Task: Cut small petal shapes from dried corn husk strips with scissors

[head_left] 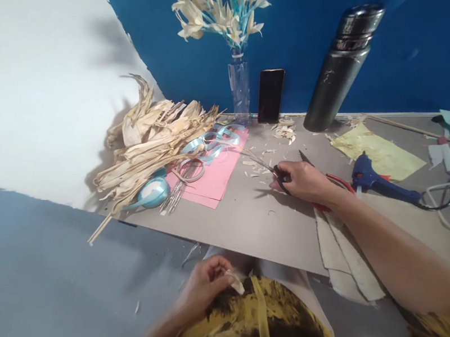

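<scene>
My right hand (302,181) is closed around the black handles of a pair of scissors (266,165) over the table, the blades aimed left. Beneath that wrist lies a red-handled tool (340,181), partly hidden. Low in front of my body, below the table edge, my left hand (209,280) pinches a small pale piece of corn husk (237,283). Small husk scraps (255,169) lie scattered around the scissors' tips. To the left are a pile of dried corn husks (157,135), light-blue ribbon (155,191), pink paper (209,183) and a bundle of thin wires (177,195).
Husk flowers (228,12) stand in a clear bottle (239,88) at the back. Beside it are a phone (269,96) and a tall dark flask (340,73). A blue glue gun (385,182), yellow paper (377,150) and folded cloth (343,255) lie on the right.
</scene>
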`<state>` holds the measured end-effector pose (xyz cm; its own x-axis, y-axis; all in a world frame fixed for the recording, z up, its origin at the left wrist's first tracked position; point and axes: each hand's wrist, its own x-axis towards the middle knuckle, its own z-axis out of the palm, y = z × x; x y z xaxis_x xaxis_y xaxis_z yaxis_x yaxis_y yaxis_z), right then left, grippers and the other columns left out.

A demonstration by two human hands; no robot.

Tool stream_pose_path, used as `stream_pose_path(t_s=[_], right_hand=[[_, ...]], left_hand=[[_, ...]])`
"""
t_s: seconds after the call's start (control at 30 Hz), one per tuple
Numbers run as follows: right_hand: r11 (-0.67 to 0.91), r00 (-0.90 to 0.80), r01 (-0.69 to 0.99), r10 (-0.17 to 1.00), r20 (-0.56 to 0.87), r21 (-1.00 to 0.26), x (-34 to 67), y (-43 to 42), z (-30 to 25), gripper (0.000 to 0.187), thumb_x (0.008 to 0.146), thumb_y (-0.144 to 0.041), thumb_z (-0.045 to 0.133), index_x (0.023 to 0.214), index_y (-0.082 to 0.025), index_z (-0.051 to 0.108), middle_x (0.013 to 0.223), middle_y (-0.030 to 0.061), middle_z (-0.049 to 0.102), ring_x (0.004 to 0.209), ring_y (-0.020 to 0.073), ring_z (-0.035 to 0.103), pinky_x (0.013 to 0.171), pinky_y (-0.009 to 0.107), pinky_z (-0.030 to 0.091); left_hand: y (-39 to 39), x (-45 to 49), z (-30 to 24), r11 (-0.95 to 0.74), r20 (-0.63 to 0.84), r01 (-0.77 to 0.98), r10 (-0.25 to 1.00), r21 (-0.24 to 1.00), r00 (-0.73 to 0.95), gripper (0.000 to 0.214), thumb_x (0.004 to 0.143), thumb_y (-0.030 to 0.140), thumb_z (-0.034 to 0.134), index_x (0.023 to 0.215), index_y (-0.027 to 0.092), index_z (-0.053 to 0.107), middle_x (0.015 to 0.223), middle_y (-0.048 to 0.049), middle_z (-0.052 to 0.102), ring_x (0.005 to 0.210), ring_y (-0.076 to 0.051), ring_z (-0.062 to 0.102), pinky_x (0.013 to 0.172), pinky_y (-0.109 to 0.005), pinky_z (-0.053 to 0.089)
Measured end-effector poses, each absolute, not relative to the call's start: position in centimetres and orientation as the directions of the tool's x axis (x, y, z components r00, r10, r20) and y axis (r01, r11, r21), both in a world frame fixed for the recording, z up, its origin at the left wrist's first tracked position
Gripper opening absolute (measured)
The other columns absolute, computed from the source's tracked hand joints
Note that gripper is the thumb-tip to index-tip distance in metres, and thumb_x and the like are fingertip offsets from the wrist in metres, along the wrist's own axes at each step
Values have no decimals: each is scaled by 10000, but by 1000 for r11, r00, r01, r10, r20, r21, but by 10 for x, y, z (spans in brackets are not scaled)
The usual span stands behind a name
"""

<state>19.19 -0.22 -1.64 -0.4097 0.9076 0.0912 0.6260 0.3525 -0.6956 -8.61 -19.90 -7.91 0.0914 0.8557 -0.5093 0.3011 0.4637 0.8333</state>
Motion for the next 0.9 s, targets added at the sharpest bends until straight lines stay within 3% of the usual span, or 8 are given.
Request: stream_pose_path(t_s=[0.07,0.17,0.3,0.4,0.53,0.63,0.73,0.9], right_hand=[[311,-424,542,903,65,-781,186,-10,-8,148,786,-341,678,799,-201,633,745,18,668,688,181,588,616,266,401],[250,-503,406,864,14,-879,174,-25,4,269,810,-439,650,884,-180,653,720,26,684,616,173,608,537,252,441],[237,-558,288,829,38,-928,158,-39,11,360,753,-476,690,933,-165,675,757,37,709,640,181,642,547,251,494],[240,-388,300,915,112,-923,152,-37,9,212,764,-381,672,806,-182,614,703,1,646,625,152,584,546,231,453],[182,-148,359,979,137,-915,159,-23,2,123,817,-314,593,777,-198,585,575,-31,588,530,140,517,485,228,389],[159,-57,415,987,148,-896,169,-10,-6,74,772,-262,604,734,-199,589,564,-41,562,529,139,486,489,234,356],[148,-3,476,986,166,-867,174,-5,-13,37,728,-220,601,698,-203,586,572,-52,511,557,141,455,521,246,340],[136,-19,512,989,148,-848,169,-8,-10,64,743,-254,592,701,-213,566,603,-52,524,570,143,461,545,255,354]], left_hand=[[-197,-81,-54,419,-445,165,877,893,183,301,754,388,729,963,205,615,755,-33,674,696,-194,634,672,-303,481],[-170,-66,-21,228,-254,148,948,962,190,325,803,346,699,1070,205,580,722,-15,673,694,-183,642,708,-301,489],[-105,-40,4,-126,100,298,990,946,101,186,833,255,623,1009,200,595,744,0,660,720,-160,621,718,-277,476],[-57,-23,15,-296,268,380,955,877,125,170,829,204,596,999,203,608,723,21,625,680,-141,588,693,-262,462],[-10,-4,19,-302,237,378,949,875,208,182,806,187,583,980,186,637,670,33,566,607,-132,528,612,-250,426],[9,5,12,-277,163,385,939,881,302,80,797,210,587,827,176,653,625,25,553,580,-132,488,556,-246,371],[13,10,0,-274,144,412,937,869,320,124,797,217,566,689,180,617,589,18,548,558,-130,475,543,-250,344],[8,7,-9,-254,122,544,956,800,267,161,769,196,531,636,190,621,549,9,571,528,-137,499,542,-259,329]])
